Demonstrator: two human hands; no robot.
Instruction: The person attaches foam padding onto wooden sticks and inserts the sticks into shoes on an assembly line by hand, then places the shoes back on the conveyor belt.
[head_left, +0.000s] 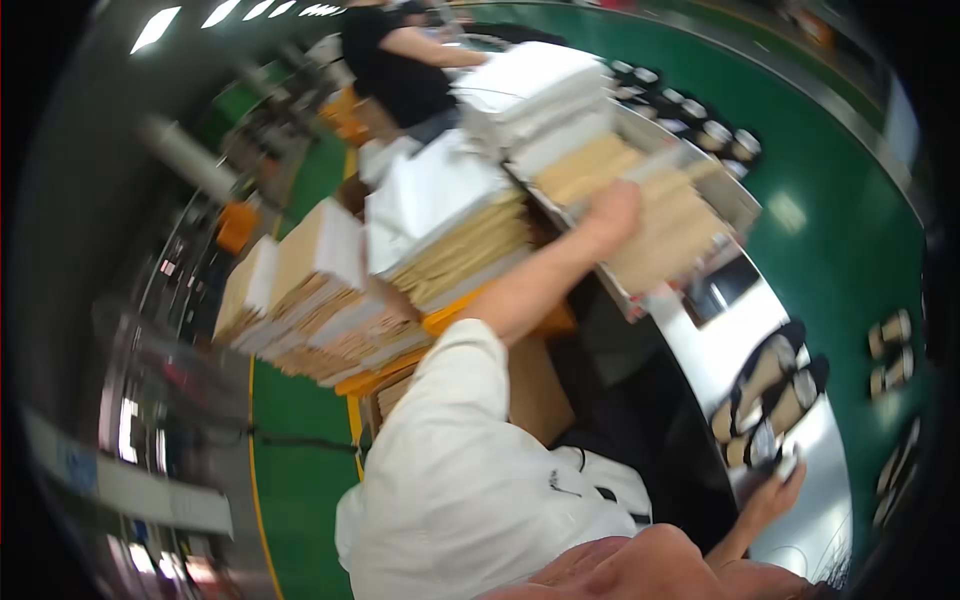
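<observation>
My left hand (612, 215) reaches out over a box (735, 195) holding brown paper sheets (665, 230). It is at the paper, but motion blur hides its fingers and any grip. Low on the right, my right hand (778, 495) is closed on a small black-and-white item (785, 466) whose kind I cannot make out. Just beyond that hand, a pair of dark sandals (765, 390) with tan insoles lies on the white work surface (815, 480).
Tall stacks of white and brown paper (440, 205) stand left of the box, with more stacks (320, 290) further left. White sheets (535, 85) are piled at the box's far end. A co-worker (400, 65) in black stands behind. More sandals (890, 350) lie along the green surface.
</observation>
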